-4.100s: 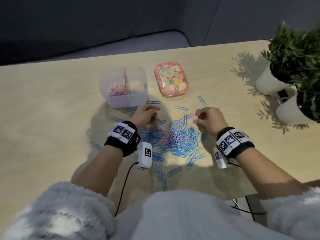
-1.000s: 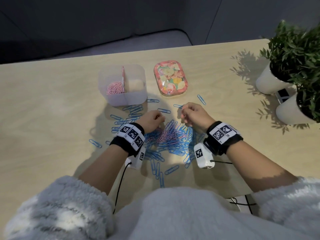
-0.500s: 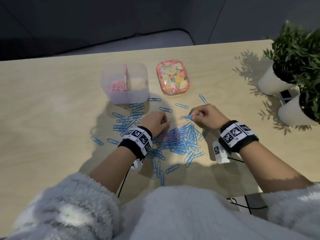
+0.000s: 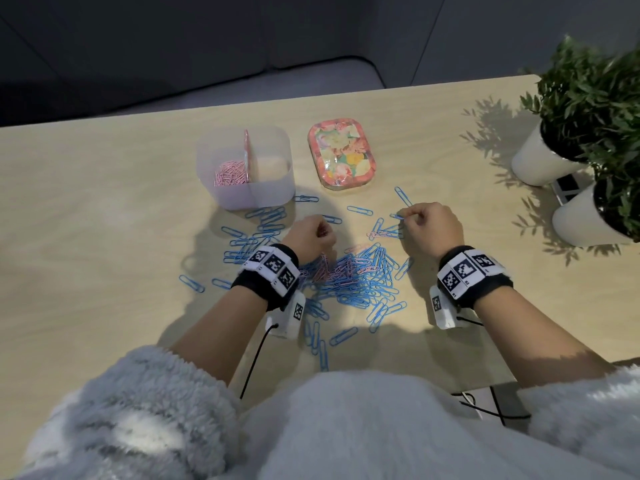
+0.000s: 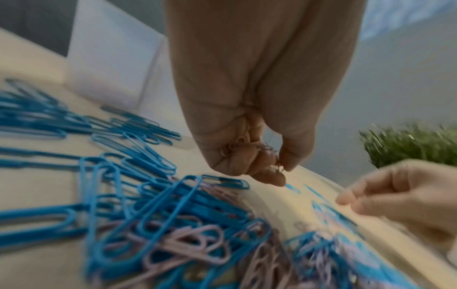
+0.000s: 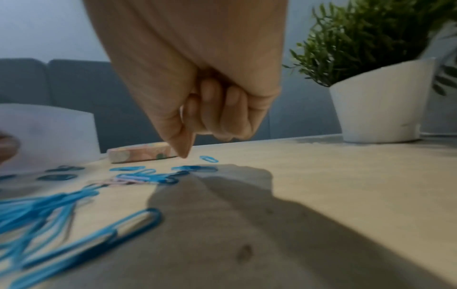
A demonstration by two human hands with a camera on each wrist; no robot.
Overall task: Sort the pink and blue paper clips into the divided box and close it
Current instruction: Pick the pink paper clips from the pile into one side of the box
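Paper clips (image 4: 349, 278) mostly lie unsorted: only pink fills the divided box's (image 4: 273, 199) left half. My left hand (image 4: 311, 237) clutches pink ones, right hand (image 4: 431, 228) pinches blue; lid (image 4: 341, 155) off.

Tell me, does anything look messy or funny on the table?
Yes. Blue and pink wire paper clips lie spilled in a tangled heap on the pale wooden table. The clear plastic divided box holds pink clips in its left half only; the right half looks empty.

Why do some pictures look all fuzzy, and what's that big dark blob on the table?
Left wrist view: the clips smear from motion. Right wrist view: near clips blur, and the blob is the right hand's shadow. Head view: sharp.
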